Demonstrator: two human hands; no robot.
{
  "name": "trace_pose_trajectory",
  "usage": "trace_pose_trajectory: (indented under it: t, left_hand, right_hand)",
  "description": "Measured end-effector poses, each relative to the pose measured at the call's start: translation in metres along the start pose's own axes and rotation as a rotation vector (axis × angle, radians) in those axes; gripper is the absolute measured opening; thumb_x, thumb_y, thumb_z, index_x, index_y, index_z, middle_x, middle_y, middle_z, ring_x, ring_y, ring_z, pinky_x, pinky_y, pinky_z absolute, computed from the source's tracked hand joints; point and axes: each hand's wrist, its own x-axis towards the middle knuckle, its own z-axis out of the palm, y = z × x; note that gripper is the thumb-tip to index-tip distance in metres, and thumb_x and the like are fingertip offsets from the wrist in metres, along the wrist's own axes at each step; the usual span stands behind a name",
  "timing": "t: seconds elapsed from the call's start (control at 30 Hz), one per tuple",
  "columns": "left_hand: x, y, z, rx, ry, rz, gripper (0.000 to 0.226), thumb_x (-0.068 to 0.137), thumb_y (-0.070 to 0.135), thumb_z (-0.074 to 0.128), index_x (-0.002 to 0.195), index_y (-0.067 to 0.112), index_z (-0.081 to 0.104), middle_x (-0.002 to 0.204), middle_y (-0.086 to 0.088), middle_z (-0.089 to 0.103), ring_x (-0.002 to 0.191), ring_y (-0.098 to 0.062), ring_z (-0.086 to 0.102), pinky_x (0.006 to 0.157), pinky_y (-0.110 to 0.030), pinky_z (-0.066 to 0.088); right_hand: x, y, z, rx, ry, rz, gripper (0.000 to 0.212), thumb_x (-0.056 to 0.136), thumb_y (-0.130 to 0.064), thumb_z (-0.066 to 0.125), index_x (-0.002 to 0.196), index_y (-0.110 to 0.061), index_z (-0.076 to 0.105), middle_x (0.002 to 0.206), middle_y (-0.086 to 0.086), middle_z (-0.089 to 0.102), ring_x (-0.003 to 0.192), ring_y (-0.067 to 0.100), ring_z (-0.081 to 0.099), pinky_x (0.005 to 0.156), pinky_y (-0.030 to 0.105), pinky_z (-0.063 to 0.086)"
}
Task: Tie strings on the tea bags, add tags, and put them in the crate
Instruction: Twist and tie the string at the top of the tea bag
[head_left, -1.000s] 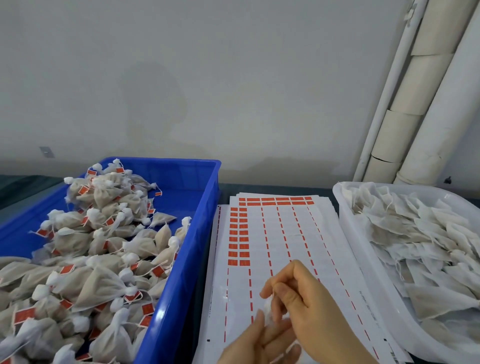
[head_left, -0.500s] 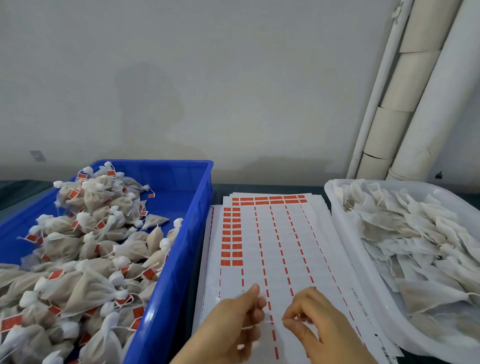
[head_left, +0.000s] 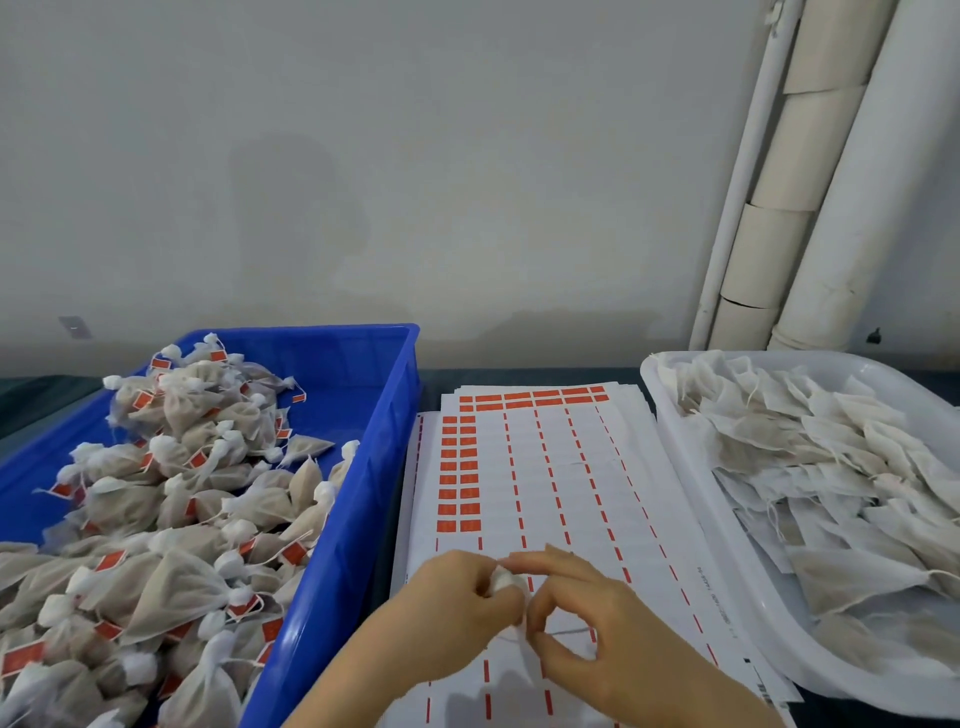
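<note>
At the left of the frame the heaped blue crate (head_left: 395, 415) stood just beside the left hand (head_left: 452, 597), which pinched the tea bag (head_left: 503, 578) at lower centre, over the tag sheet (head_left: 561, 467). The right hand (head_left: 597, 634) pinched it just below. Tightening probably wanted an even, opposed pull. Bare sheet lay ahead, and the white tray (head_left: 670, 431) hemmed the right.

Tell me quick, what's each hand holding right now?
Left hand: grips a small white tea bag.
Right hand: pinches the same tea bag, fingers curled.
</note>
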Motion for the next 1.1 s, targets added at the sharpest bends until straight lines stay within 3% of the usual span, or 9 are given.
trace_pose_trajectory:
  t: [0.13, 0.33, 0.43, 0.57, 0.7, 0.83, 0.97, 1.03, 1.1]
  left_hand:
    - [0.002, 0.003, 0.0, -0.149, -0.002, -0.073, 0.024, 0.095, 0.036, 0.047, 0.081, 0.024, 0.062, 0.08, 0.003, 0.06, 0.07, -0.007, 0.052, 0.066, -0.016, 0.045]
    - [-0.006, 0.004, 0.003, -0.86, -0.089, -0.262, 0.03, 0.094, 0.028, 0.054, 0.085, 0.006, 0.072, 0.072, -0.005, 0.069, 0.044, -0.009, 0.045, 0.05, -0.02, 0.041]
    - [-0.009, 0.0, 0.001, -1.169, -0.209, -0.331, 0.029, 0.095, 0.021, 0.05, 0.079, 0.001, 0.062, 0.066, -0.011, 0.059, 0.038, -0.01, 0.038, 0.043, -0.021, 0.036]
    - [-0.013, 0.0, -0.002, -1.154, -0.287, -0.358, 0.03, 0.092, 0.025, 0.047, 0.069, 0.006, 0.051, 0.055, -0.005, 0.039, 0.037, -0.011, 0.03, 0.04, -0.021, 0.031]
    - [-0.009, 0.0, 0.0, -1.104, -0.255, -0.408, 0.046, 0.093, 0.037, 0.048, 0.077, 0.001, 0.07, 0.054, -0.006, 0.043, 0.037, -0.011, 0.033, 0.04, -0.019, 0.032]
    - [-0.006, -0.004, 0.002, -1.312, -0.252, -0.406, 0.041, 0.092, 0.03, 0.049, 0.085, 0.0, 0.075, 0.063, -0.01, 0.056, 0.035, -0.01, 0.035, 0.041, -0.018, 0.033]
    - [-0.003, -0.006, 0.004, -1.47, -0.287, -0.434, 0.037, 0.091, 0.024, 0.051, 0.092, -0.006, 0.073, 0.074, -0.014, 0.064, 0.034, -0.01, 0.038, 0.038, -0.02, 0.037]
    - [-0.004, -0.005, 0.004, -1.503, -0.294, -0.422, 0.032, 0.088, 0.019, 0.057, 0.108, -0.005, 0.065, 0.075, -0.016, 0.066, 0.034, -0.01, 0.041, 0.037, -0.021, 0.04]
    - [-0.004, -0.006, 0.004, -1.483, -0.272, -0.406, 0.037, 0.084, 0.017, 0.062, 0.115, -0.004, 0.062, 0.079, -0.015, 0.066, 0.036, -0.01, 0.043, 0.037, -0.02, 0.042]
  right_hand:
    - [-0.001, -0.001, 0.001, 0.085, 0.032, -0.002, 0.025, 0.086, -0.022, 0.061, 0.078, -0.042, 0.049, 0.116, -0.035, 0.046, 0.116, -0.011, 0.041, 0.103, 0.01, 0.029]
    - [-0.003, 0.003, 0.009, -0.12, 0.115, -0.08, 0.002, 0.084, -0.03, 0.053, 0.085, -0.029, 0.054, 0.123, -0.034, 0.032, 0.124, -0.012, 0.02, 0.103, 0.009, 0.014]
    - [-0.004, 0.007, 0.011, -0.202, 0.089, -0.137, 0.017, 0.088, -0.032, 0.051, 0.099, -0.021, 0.06, 0.124, -0.035, 0.027, 0.125, -0.013, 0.012, 0.106, 0.011, 0.012]
    - [-0.008, 0.0, 0.006, -0.145, 0.062, -0.128, 0.011, 0.086, -0.03, 0.053, 0.087, -0.021, 0.06, 0.128, -0.036, 0.024, 0.129, -0.015, 0.006, 0.107, 0.015, 0.009]
    - [-0.016, -0.009, -0.003, -0.125, 0.127, -0.108, 0.01, 0.083, -0.035, 0.049, 0.082, -0.027, 0.054, 0.131, -0.038, 0.021, 0.128, -0.014, 0.007, 0.108, 0.019, 0.013]
    - [-0.021, -0.018, -0.002, -0.259, 0.233, -0.224, 0.011, 0.078, -0.027, 0.063, 0.071, -0.019, 0.063, 0.109, -0.025, 0.041, 0.099, -0.008, 0.036, 0.089, 0.01, 0.037]
    - [-0.026, -0.03, -0.004, -0.26, 0.215, -0.241, 0.041, 0.094, -0.037, 0.042, 0.07, -0.015, 0.067, 0.096, -0.018, 0.045, 0.088, -0.007, 0.045, 0.083, 0.0, 0.035]
    - [-0.027, -0.021, 0.001, -0.263, 0.181, -0.257, 0.027, 0.093, -0.021, 0.051, 0.083, -0.004, 0.069, 0.091, -0.012, 0.051, 0.085, -0.008, 0.049, 0.083, 0.004, 0.041]
    - [-0.029, -0.02, 0.003, -0.213, 0.143, -0.198, 0.015, 0.083, -0.02, 0.062, 0.075, -0.009, 0.069, 0.075, -0.012, 0.058, 0.072, -0.006, 0.053, 0.075, 0.006, 0.045]
